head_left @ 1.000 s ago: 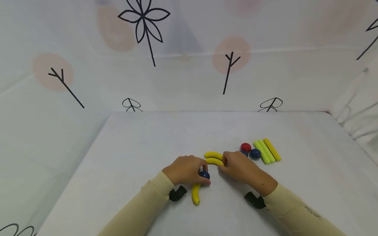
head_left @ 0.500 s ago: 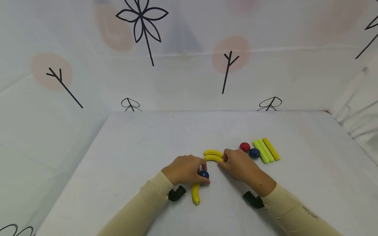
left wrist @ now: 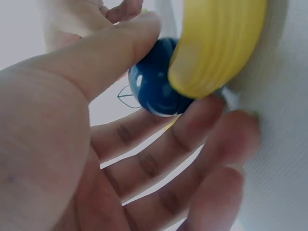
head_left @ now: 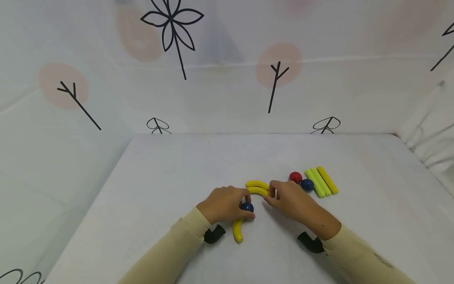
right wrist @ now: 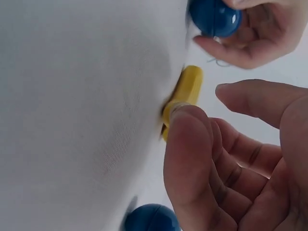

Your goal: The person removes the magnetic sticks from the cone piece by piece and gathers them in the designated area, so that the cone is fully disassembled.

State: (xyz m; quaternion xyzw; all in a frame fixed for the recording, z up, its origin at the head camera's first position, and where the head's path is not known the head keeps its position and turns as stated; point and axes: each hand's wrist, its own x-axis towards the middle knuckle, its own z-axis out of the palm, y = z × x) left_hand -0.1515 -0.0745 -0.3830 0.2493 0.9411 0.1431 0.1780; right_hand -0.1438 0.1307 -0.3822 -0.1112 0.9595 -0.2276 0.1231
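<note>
My left hand (head_left: 224,204) pinches a blue ball (head_left: 247,207) between thumb and fingertips. A curved yellow banana-shaped piece (head_left: 238,231) lies against the ball's near side; in the left wrist view its ridged end (left wrist: 216,45) overlaps the ball. My right hand (head_left: 292,200) is beside the right ends of two more curved yellow pieces (head_left: 257,191), which lie nested together. In the right wrist view thumb and forefinger stand apart, the forefinger tip overlapping the end of a yellow piece (right wrist: 188,86). Whether it touches is unclear.
Right of my right hand lie a red ball (head_left: 295,177) and another blue ball (head_left: 307,185). Two light green sticks (head_left: 317,182) and a yellow stick (head_left: 328,180) are side by side there. The white table (head_left: 170,165) meets a patterned cloth backdrop (head_left: 220,98).
The two nested yellow pieces have shifted slightly away from me, with my right hand. The left hand's ball and the near yellow piece have also moved slightly away.
</note>
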